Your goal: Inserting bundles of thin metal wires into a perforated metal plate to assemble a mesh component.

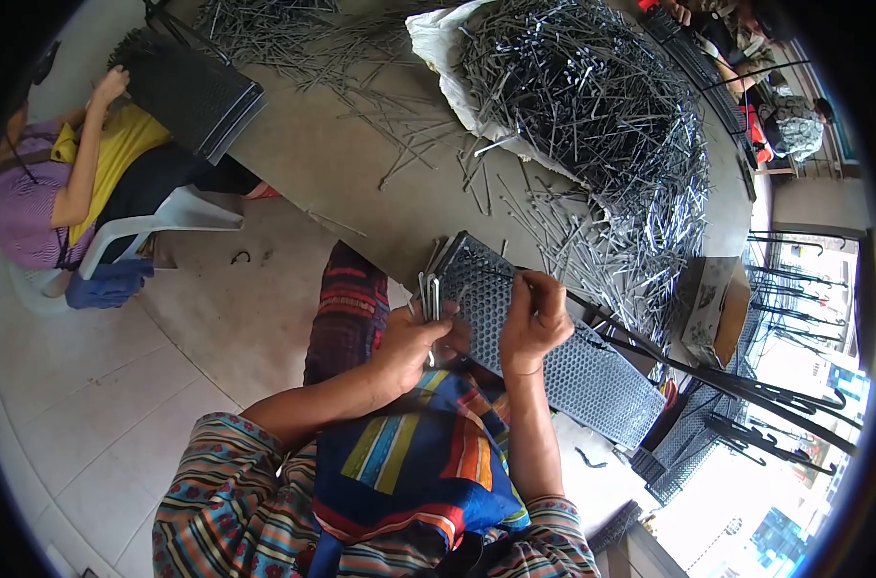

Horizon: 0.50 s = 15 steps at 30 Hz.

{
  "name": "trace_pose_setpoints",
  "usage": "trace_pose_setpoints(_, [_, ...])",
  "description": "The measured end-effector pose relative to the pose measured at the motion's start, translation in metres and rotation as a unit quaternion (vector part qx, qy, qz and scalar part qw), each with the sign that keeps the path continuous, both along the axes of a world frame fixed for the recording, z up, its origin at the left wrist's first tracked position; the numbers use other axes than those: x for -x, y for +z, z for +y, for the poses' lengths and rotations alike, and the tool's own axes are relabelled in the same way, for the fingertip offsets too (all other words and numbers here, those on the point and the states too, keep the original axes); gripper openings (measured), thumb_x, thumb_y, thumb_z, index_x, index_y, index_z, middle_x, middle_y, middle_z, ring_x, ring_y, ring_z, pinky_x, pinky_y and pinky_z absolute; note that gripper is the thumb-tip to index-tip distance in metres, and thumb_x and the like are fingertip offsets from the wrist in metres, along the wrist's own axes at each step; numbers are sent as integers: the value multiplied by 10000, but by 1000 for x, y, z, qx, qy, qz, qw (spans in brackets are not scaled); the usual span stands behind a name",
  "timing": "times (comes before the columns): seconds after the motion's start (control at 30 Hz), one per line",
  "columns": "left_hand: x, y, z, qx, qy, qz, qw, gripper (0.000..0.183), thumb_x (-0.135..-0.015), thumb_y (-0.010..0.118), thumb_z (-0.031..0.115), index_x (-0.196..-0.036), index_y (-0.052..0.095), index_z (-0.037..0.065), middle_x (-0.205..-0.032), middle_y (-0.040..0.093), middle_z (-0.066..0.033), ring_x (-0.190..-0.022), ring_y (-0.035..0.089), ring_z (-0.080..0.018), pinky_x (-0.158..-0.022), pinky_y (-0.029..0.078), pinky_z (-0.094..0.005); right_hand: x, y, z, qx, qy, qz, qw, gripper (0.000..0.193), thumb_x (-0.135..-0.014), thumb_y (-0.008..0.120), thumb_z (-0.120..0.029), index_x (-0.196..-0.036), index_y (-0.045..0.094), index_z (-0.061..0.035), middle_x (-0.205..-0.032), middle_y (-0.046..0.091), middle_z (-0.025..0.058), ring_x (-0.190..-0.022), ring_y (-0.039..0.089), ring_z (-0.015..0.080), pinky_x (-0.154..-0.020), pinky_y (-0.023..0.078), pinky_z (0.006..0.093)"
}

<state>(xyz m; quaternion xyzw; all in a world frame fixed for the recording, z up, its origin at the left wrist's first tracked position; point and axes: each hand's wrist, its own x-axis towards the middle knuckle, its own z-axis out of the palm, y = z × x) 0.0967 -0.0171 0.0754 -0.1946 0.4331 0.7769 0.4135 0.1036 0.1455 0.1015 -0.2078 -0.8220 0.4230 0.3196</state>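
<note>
The thin rods look shiny, like metal; the honeycomb-patterned panel looks glossy and bumpy. The white sack looks crinkly; the table looks smooth and dull; the striped sleeve is cloth.

The honeycomb-patterned panel is partly hidden by the right hand, between whose fingertips nothing can be clearly told; the seated co-worker is cut off at left
</note>
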Motion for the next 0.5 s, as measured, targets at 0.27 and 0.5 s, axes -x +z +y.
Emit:
trace_pose_setpoints(0.27, [3,3,0,-32,21,-24,999,105,-917,568,43,-1018,594,42,-892,692,-122,-740,679,-214,-592,485,-299,16,8,-2,-131,53,6,990,106,-791,683,51,-859,653,-25,-714,641,70,-561,566,108,-554,458,232])
trace_pose_setpoints(0.5, [3,5,3,-15,19,-35,999,86,-913,565,32,-990,603,35,-861,688,-118,-716,665,-205,-582,475,-299,20,7,2,-142,65,-15,988,125,-768,699,8,-864,658,-61,-783,648,87,-636,643,258,-569,500,319])
